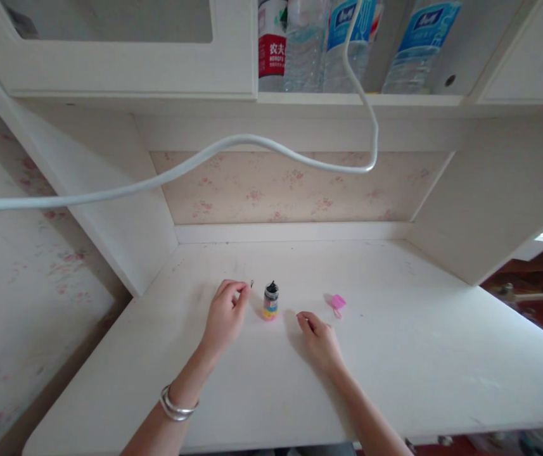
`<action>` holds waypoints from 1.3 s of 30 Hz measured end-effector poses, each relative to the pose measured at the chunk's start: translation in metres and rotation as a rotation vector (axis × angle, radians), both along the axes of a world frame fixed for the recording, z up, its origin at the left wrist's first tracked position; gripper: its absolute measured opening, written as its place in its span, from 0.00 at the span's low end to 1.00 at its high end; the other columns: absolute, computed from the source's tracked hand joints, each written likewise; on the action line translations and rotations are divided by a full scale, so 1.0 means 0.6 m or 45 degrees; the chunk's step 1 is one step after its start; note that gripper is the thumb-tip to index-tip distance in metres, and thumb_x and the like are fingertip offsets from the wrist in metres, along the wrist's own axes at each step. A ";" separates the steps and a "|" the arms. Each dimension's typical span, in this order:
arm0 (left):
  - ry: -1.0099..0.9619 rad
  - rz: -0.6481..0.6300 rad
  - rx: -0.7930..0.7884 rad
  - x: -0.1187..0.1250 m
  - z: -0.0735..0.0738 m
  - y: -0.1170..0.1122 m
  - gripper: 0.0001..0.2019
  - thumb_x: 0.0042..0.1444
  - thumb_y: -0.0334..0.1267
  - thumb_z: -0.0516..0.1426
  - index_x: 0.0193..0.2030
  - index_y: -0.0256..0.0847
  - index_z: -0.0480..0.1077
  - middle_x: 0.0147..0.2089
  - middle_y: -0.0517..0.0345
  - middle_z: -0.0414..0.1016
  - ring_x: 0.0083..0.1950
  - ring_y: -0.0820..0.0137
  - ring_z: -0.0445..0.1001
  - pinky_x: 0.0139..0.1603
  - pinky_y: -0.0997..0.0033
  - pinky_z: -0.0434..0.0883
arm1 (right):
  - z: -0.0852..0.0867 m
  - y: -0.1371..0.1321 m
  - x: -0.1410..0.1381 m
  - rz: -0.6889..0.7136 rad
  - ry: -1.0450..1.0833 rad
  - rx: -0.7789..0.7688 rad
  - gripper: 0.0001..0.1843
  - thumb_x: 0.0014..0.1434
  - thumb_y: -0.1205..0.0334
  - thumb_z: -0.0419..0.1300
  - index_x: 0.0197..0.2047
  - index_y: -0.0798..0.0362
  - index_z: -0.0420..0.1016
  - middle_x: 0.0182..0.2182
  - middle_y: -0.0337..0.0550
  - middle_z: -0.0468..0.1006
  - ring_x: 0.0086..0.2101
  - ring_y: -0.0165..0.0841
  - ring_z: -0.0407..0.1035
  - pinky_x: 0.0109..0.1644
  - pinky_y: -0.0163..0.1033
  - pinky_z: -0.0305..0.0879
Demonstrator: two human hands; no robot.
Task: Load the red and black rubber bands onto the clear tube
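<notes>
My left hand [227,310] is closed in a pinch on a small black elastic band [251,284], whose thin loop sticks out past the fingertips. Just to its right a small clear jar [270,301] stands upright on the white desk. Layers of black, blue, yellow and pink fill it, and black bands poke out of its open top. My right hand [319,339] is on the other side of the jar, low over the desk, fingers curled together with nothing visible in them. Beyond it lies a pink lid [338,301] with a small strap.
The white desk [395,373] is bounded by side panels and a floral back wall [275,190]. A white cable [247,139] hangs across the view in front of the upper cabinet [133,69]. Plastic bottles [306,50] stand on the open shelf.
</notes>
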State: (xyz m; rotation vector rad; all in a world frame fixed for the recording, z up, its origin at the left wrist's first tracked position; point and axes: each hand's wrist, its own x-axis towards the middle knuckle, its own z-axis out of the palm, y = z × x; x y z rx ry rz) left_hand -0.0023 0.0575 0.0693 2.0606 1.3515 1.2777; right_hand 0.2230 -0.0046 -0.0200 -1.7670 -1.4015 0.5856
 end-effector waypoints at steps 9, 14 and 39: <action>0.191 -0.081 0.013 0.075 0.004 0.016 0.11 0.61 0.42 0.50 0.38 0.42 0.71 0.42 0.57 0.71 0.28 0.76 0.68 0.36 0.73 0.68 | 0.008 0.006 0.006 0.014 0.051 0.015 0.23 0.61 0.47 0.45 0.39 0.51 0.77 0.26 0.41 0.78 0.29 0.33 0.70 0.31 0.33 0.58; 0.237 -0.029 -0.002 0.077 0.015 0.013 0.12 0.62 0.41 0.48 0.40 0.42 0.71 0.43 0.56 0.71 0.30 0.75 0.70 0.38 0.73 0.69 | 0.005 0.010 0.009 0.020 0.050 0.019 0.24 0.61 0.45 0.45 0.38 0.51 0.76 0.23 0.40 0.75 0.26 0.33 0.69 0.29 0.34 0.57; 0.857 0.026 -0.077 0.069 0.016 -0.020 0.20 0.56 0.28 0.48 0.51 0.52 0.69 0.43 0.55 0.66 0.30 0.73 0.70 0.34 0.72 0.68 | 0.005 0.012 0.008 0.006 0.075 0.043 0.24 0.60 0.46 0.45 0.37 0.53 0.77 0.24 0.42 0.77 0.27 0.33 0.69 0.31 0.35 0.58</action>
